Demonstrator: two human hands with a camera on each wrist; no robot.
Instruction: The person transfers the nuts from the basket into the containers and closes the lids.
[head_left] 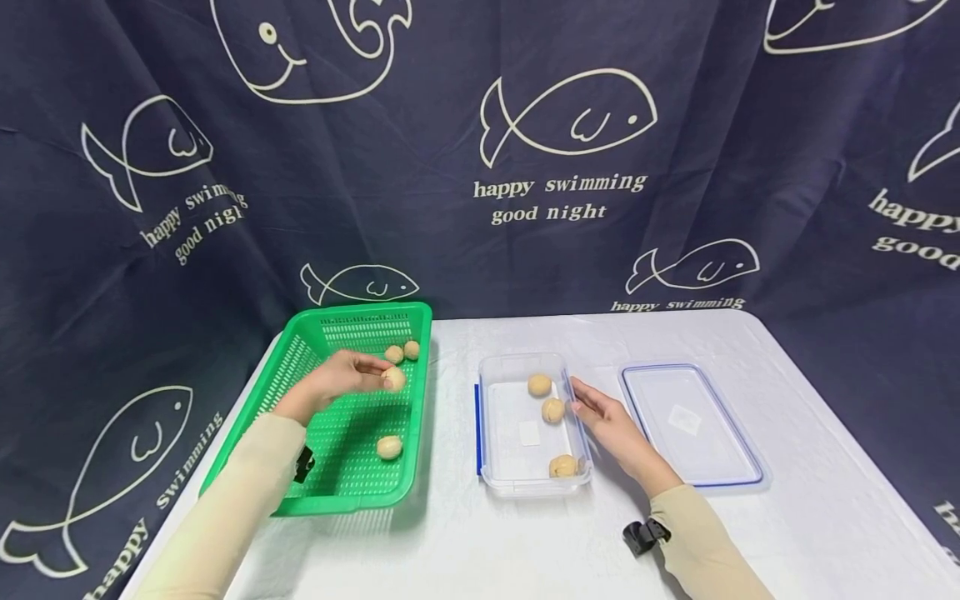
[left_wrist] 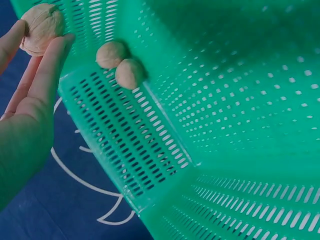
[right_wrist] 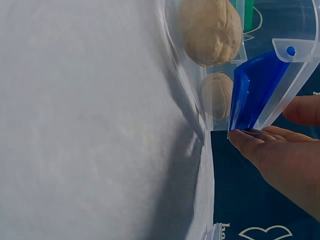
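Observation:
My left hand [head_left: 341, 377] pinches a walnut [head_left: 393, 379] between thumb and fingertips, above the green basket [head_left: 417, 400]. Two walnuts lie together at the basket's far end, seen in the left wrist view as a touching pair [left_wrist: 120, 65]. Another walnut [head_left: 389, 447] sits nearer the front. My right hand [head_left: 611, 425] holds the right side of a clear plastic container [head_left: 506, 483], its fingers at the blue latch [right_wrist: 260, 82]. Inside that container are three walnuts: one at the back [head_left: 539, 384], one mid-right [head_left: 553, 410], one at the front right [head_left: 563, 466].
A clear lid [head_left: 720, 450] with a blue seal lies flat on the white-covered table [head_left: 450, 550], right of the container. Behind the table hangs a dark blue curtain [head_left: 442, 217] with fish drawings. Another blue latch [head_left: 478, 429] hangs on the container's left side.

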